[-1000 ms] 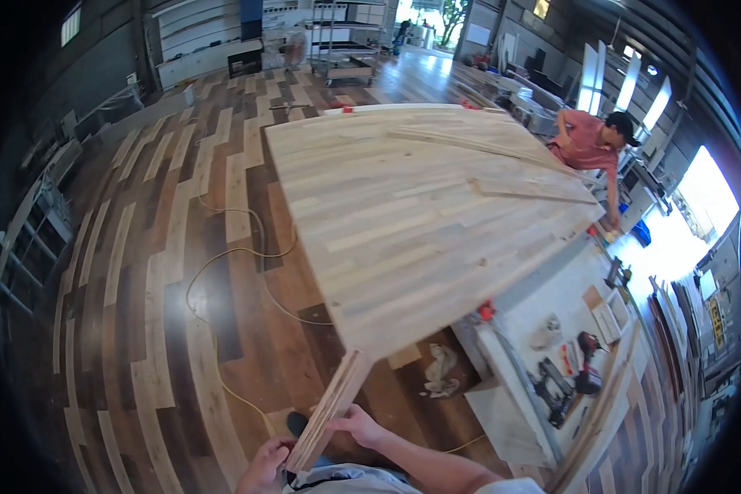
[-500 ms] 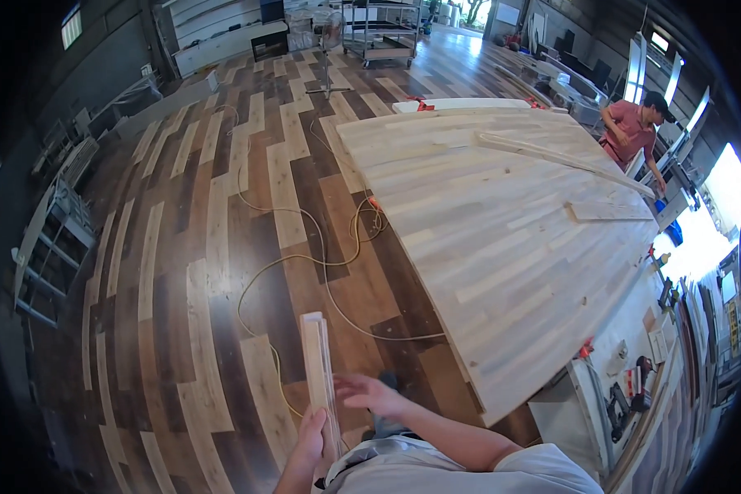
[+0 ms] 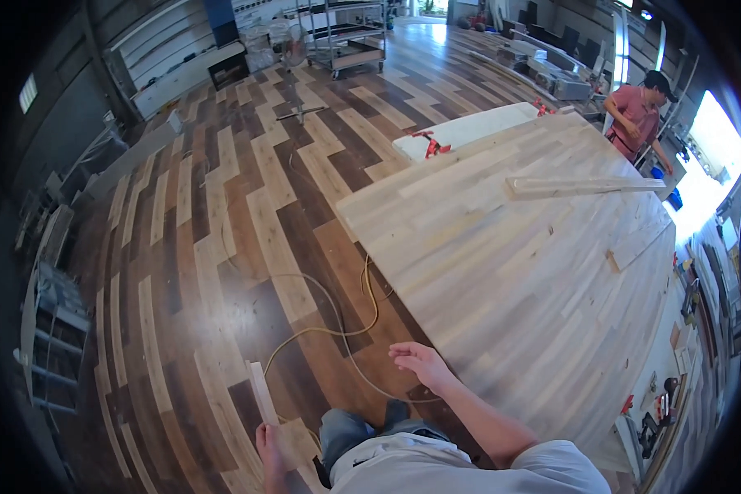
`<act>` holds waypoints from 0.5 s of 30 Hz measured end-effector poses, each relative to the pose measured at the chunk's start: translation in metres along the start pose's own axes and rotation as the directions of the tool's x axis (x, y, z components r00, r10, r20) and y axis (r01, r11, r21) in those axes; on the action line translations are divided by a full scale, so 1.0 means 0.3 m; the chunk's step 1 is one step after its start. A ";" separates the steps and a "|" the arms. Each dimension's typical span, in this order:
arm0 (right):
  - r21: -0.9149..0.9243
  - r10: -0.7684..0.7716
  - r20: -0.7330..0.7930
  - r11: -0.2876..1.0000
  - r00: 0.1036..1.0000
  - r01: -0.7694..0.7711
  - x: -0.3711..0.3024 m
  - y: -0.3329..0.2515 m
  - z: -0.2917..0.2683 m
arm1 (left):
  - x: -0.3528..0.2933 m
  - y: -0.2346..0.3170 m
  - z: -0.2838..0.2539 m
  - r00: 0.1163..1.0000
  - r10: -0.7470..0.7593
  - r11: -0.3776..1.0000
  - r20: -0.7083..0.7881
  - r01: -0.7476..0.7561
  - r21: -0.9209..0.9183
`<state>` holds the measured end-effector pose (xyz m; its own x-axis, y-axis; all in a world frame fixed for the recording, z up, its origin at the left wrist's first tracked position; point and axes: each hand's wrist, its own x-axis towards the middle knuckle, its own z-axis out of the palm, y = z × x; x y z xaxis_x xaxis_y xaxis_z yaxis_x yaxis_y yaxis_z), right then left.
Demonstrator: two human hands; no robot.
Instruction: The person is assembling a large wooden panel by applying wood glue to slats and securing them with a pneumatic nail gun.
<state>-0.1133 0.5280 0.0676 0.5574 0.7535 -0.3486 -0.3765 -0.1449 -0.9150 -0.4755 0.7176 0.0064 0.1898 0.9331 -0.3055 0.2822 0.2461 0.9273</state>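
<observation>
Low at my left side, my left hand (image 3: pixel 269 447) is closed around a narrow bundle of pale wood strips (image 3: pixel 262 393), held up on end and leaning a little to the left. My right hand (image 3: pixel 420 363) hovers in front of my body with fingers stretched out and nothing in it. Just right of it lies the near edge of a large pale wood-plank panel (image 3: pixel 502 255), which the hand does not visibly touch. A long wood strip (image 3: pixel 584 187) and a shorter board (image 3: pixel 639 246) rest on the panel's far right part.
Red clamps (image 3: pixel 433 145) grip a white board at the panel's far edge. A yellow hose (image 3: pixel 337 331) winds over the plank floor beside it. Another person in a red shirt (image 3: pixel 634 115) stands at the far right. Tools (image 3: pixel 652 432) lie at the lower right.
The wood strips and my left hand have moved left and lower. My right hand has come away from them, rightward and forward. The view has shifted, with the panel now nearer.
</observation>
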 end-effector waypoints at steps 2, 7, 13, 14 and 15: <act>0.015 -0.031 -0.015 0.999 0.999 0.031 0.172 -0.076 0.011 | 0.201 0.067 0.067 0.999 -0.004 0.999 0.054 0.001 0.055; -0.009 -0.132 -0.235 0.991 0.963 0.134 0.499 -0.131 0.017 | 0.781 0.297 0.400 0.944 0.060 0.969 0.325 -0.133 0.207; 0.164 0.058 -0.566 0.985 0.823 0.044 0.666 -0.155 0.080 | 1.266 0.756 1.097 0.685 0.196 0.849 0.702 -0.477 0.228; 0.207 0.078 -0.596 0.977 0.799 0.059 0.679 -0.167 0.102 | 1.313 0.812 1.218 0.619 0.213 0.841 0.756 -0.510 0.182; 0.221 0.089 -0.619 0.973 0.780 0.064 0.684 -0.172 0.114 | 1.324 0.893 1.342 0.550 0.118 0.868 0.827 -0.462 0.183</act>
<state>-0.0048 0.7120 0.0503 0.8594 0.1774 -0.4795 -0.4944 0.0495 -0.8678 0.0540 1.0486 0.0464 0.9154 0.3252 -0.2374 0.3293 -0.2654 0.9062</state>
